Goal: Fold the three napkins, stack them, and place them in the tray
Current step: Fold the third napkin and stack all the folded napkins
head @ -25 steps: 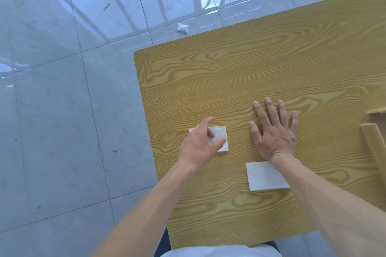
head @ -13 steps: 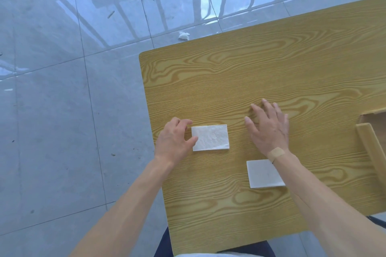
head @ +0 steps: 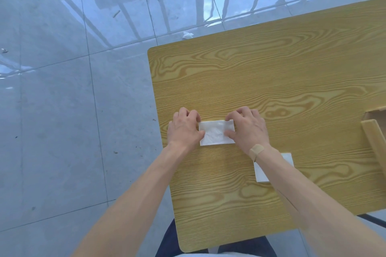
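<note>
A white folded napkin [head: 215,133] lies flat on the wooden table [head: 271,73] near its left edge. My left hand [head: 184,128] pinches the napkin's left end, fingers curled over its edge. My right hand [head: 248,126] grips the right end, thumb on top. A second folded white napkin [head: 261,174] lies nearer to me, partly hidden under my right forearm. The wooden tray [head: 373,140] shows only its left wall at the right edge of the view. No third napkin is in sight.
The table's left edge runs just beside my left hand, with glossy grey floor tiles [head: 62,110] beyond. A crumpled white scrap [head: 187,35] lies on the floor past the table's far corner.
My right hand has come left from the bare tabletop onto the napkin's right end. My left hand has taken hold of the napkin's left end.
</note>
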A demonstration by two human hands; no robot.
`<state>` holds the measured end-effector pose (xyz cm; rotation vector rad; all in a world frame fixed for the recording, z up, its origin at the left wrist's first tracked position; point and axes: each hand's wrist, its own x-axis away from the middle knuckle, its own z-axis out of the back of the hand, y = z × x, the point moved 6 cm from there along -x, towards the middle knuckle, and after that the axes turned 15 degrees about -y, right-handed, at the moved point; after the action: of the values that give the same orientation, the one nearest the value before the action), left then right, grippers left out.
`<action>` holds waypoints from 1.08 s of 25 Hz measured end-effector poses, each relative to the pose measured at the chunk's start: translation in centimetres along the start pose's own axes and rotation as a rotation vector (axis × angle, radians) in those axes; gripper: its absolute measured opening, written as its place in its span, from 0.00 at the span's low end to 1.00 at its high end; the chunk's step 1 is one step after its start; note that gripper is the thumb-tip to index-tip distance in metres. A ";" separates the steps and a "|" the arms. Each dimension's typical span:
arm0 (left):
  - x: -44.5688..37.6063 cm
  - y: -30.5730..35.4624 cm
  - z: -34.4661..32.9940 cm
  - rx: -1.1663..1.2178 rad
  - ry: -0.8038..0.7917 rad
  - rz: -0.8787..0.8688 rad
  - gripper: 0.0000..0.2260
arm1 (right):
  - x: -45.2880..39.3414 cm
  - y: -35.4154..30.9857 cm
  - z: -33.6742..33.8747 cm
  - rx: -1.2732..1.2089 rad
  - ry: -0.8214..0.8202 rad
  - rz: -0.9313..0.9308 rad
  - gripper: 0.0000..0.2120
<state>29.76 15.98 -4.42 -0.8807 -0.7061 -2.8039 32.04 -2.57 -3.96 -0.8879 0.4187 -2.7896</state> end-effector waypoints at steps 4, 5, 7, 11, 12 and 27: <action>0.1 0.3 0.0 0.068 -0.035 -0.054 0.08 | -0.2 -0.4 0.0 -0.019 -0.042 -0.016 0.15; 0.3 0.3 -0.1 0.106 -0.047 -0.071 0.07 | -0.2 -0.5 0.0 -0.020 -0.058 -0.013 0.17; 1.1 0.1 -0.3 0.177 -0.055 -0.122 0.07 | 0.1 -0.5 -0.2 -0.038 -0.094 -0.009 0.23; 3.0 -0.6 0.2 0.300 -0.002 -0.234 0.07 | 1.8 -0.3 0.4 -0.232 -0.029 0.041 0.11; 3.6 -1.0 0.3 0.343 0.016 -0.252 0.08 | 2.4 -0.1 0.5 -0.312 -0.011 0.057 0.07; 6.8 -3.7 -3.5 0.669 0.014 -0.060 0.06 | 7.2 0.8 -3.5 -0.657 -0.006 0.017 0.09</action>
<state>21.41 17.81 -4.57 -0.7042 -1.5495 -2.3339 24.25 -4.41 -3.08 -0.9887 1.3795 -2.6467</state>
